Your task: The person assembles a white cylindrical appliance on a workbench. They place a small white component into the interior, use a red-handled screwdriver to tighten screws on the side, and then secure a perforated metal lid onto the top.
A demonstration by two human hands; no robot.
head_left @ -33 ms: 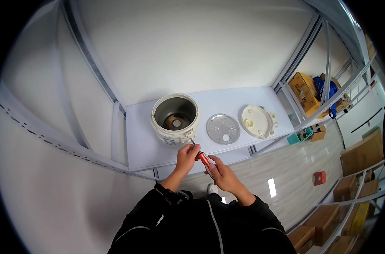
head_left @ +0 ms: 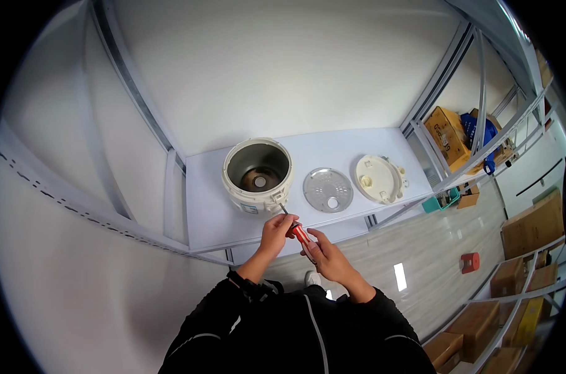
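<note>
A white rice cooker body (head_left: 240,199) stands on the table with its lid off, and its dark inner wall and a round piece at the bottom show. Both my hands are closed on one screwdriver (head_left: 301,234) with a red and white handle. My left hand (head_left: 274,232) pinches it where the handle meets the shaft. Farther back, my right hand (head_left: 330,259) is wrapped round the handle. The shaft points up to the cooker's front right side, beside a small protruding part; whether the tip sits on a screw is too small to tell.
Right of the cooker lie a round perforated metal plate (head_left: 320,194) and a cream round lid part (head_left: 382,177). They rest on a white table (head_left: 208,224) inside a grey metal frame. Cardboard boxes (head_left: 476,324) fill shelves at the right, and a red stool (head_left: 470,262) stands on the floor.
</note>
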